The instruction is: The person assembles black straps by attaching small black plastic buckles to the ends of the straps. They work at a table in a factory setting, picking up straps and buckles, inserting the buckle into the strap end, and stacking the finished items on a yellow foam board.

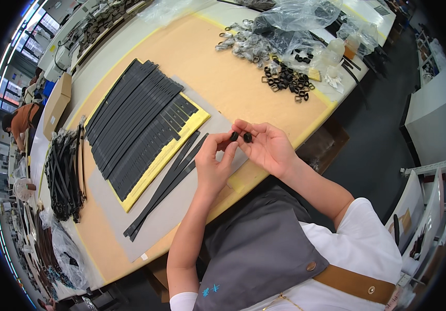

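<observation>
My left hand [213, 165] pinches a small black strap loop [234, 136] between thumb and fingertips, just above the near edge of the table. Close beside it, my right hand [270, 151] is turned palm up with its fingers curled, and a second black loop [247, 137] rests in it. Under my hands and to the left, a few loose black straps [161, 194] lie crossed on a grey sheet. Beyond these, many black straps [135, 116] are laid side by side on a yellow board [198, 115].
Black loops and metal buckles [288, 80] lie scattered at the far right, near clear plastic bags [298, 23] and small bottles [335, 47]. Bundled black straps [62, 176] lie at the left. A cardboard box [57, 106] stands at the far left edge, and another person [23, 122] is behind it.
</observation>
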Tool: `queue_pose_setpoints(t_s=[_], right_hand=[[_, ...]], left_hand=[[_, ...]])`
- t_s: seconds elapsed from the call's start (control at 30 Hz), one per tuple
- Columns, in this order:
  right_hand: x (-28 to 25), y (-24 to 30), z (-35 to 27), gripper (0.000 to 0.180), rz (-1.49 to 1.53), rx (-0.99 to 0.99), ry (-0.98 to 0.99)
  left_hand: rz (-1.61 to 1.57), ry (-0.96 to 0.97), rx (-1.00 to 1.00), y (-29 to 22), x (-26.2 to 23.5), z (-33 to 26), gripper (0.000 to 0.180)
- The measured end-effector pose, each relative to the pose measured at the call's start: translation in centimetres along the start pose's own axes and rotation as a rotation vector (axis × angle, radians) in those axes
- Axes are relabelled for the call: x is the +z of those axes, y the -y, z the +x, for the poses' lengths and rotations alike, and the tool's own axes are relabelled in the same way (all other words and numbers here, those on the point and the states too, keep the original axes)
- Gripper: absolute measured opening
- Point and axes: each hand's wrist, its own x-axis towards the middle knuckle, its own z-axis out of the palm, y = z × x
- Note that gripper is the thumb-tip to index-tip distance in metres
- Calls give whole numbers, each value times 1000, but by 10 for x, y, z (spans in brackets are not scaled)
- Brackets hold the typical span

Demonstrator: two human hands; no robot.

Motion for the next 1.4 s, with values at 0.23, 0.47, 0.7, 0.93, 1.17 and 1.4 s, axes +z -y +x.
queue_pose_setpoints(t_s=[0.23, 0.47, 0.7, 0.93, 1.17, 1.4], right_hand=[[-19, -11, 3, 34, -57, 57, 85], [-13, -10, -5, 37, -420, -84, 86], [-29, -16, -5, 32, -555, -165, 163], [-36, -22, -3, 28, -500, -216, 197], [-35, -23, -1, 31, -511, -221, 184], [-28, -21, -2, 29, -652, -170, 156]], left_hand=[[-59, 7, -47, 10, -2, -4, 14], [-314, 109, -153, 14, -8, -8, 15], [-389, 187, -171, 13, -6, -12, 18], [-464, 217, -205, 11, -8, -13, 17], [-485, 205, -263, 11, -8, -12, 16], [-590, 263, -541, 5, -10, -8, 13]])
